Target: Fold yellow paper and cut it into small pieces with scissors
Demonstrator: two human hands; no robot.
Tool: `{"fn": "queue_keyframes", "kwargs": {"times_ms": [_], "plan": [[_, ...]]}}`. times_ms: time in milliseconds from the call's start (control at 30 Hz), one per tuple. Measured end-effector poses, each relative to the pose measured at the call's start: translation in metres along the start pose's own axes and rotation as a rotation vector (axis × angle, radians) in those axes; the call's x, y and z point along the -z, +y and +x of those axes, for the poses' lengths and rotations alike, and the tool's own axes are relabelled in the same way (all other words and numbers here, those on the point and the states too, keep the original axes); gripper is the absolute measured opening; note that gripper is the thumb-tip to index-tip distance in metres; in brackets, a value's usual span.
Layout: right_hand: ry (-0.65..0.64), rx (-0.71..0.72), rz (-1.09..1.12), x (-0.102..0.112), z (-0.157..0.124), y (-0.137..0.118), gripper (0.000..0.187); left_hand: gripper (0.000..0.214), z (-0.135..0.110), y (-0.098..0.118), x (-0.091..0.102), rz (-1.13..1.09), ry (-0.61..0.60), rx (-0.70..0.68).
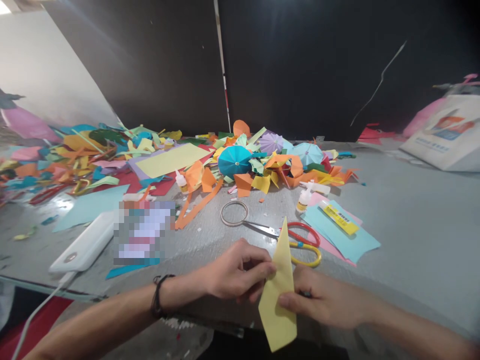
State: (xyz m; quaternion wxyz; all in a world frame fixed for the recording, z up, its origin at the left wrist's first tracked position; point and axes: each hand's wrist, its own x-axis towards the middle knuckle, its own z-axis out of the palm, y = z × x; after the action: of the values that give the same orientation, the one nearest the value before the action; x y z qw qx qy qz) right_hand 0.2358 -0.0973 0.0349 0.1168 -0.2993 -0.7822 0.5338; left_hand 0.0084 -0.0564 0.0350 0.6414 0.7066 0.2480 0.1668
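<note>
A folded yellow paper (279, 290), long and pointed at the top, stands upright between my two hands near the table's front edge. My left hand (236, 272) pinches its left edge with curled fingers. Lower on the right side, my right hand (324, 300) holds the sheet with thumb and fingers closed. Just behind the paper lie red and yellow-handled scissors (300, 240), blades pointing left.
A heap of coloured paper scraps and small paper umbrellas (234, 160) covers the back of the grey table (412, 215). Glue bottles (303, 199), a glue stick (339, 218) on blue sheets, a tape ring (234, 212), a white power bank (84, 245) and a white bag (446, 135) lie around.
</note>
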Motion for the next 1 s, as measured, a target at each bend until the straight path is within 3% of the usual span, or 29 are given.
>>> {"fn": "queue_keyframes", "kwargs": {"times_ms": [700,1000], "plan": [[-0.039,0.059,0.059,0.004,-0.001,-0.001,0.047,0.048,0.002,-0.009,0.002,-0.084,0.079,-0.040],[-0.060,0.027,0.039,0.006,-0.001,0.001,0.051,0.050,0.003,-0.010,0.003,-0.084,0.109,-0.031]]}}
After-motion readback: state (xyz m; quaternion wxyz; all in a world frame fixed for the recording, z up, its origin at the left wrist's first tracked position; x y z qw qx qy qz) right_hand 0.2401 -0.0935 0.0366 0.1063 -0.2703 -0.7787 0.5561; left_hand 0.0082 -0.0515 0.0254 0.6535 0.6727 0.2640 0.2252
